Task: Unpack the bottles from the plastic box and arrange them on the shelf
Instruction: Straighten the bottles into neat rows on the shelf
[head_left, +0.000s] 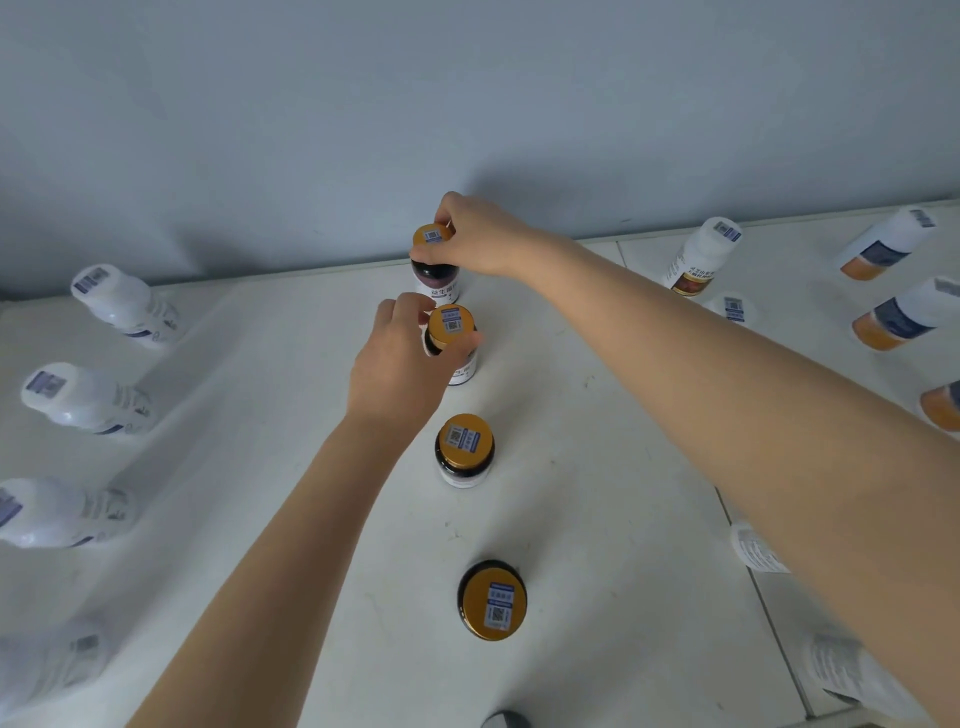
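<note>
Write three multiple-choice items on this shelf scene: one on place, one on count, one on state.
1. The right hand holds which middle-row bottle? A nearest; B farthest; C none.
2. Gold-capped bottles in that row? A two; B six; C four.
3. The left hand is: A gripping the second bottle by its cap; B open, empty; C out of view.
Key: B, its fingers pinch the farthest bottle by the wall; C, four gold caps line up; A, its fingers curl round its cap.
</note>
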